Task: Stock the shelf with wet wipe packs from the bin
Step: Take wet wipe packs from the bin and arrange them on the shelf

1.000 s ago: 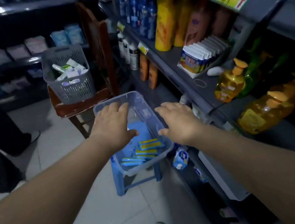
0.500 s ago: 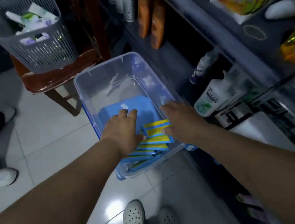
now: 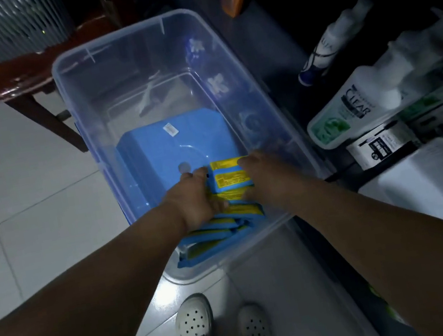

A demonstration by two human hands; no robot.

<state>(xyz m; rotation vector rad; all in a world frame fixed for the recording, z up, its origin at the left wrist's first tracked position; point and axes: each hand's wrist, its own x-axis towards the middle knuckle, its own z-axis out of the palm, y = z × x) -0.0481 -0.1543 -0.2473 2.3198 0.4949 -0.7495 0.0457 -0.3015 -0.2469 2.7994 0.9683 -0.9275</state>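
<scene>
A clear plastic bin (image 3: 129, 36) stands on a blue stool whose seat (image 3: 169, 147) shows through its floor. Several blue and yellow wet wipe packs (image 3: 229, 176) lie stacked at the bin's near end. Both my hands are inside the bin. My left hand (image 3: 193, 199) grips the left side of the top packs, fingers curled over their edge. My right hand (image 3: 262, 174) holds the right side of the same packs. More packs (image 3: 219, 227) lie below my hands. The lower shelf (image 3: 259, 36) runs along the right of the bin.
White shampoo bottles (image 3: 352, 112) and a slim bottle (image 3: 321, 55) lie on the low shelf at right, beside black and white boxes (image 3: 382, 145). A brown wooden chair (image 3: 5, 75) with a grey basket (image 3: 3, 25) stands behind the bin. My white shoes (image 3: 193, 318) are on the tiled floor.
My head has dropped closer over the bin. Both hands went from above the rim down inside and closed round the stacked packs from either side.
</scene>
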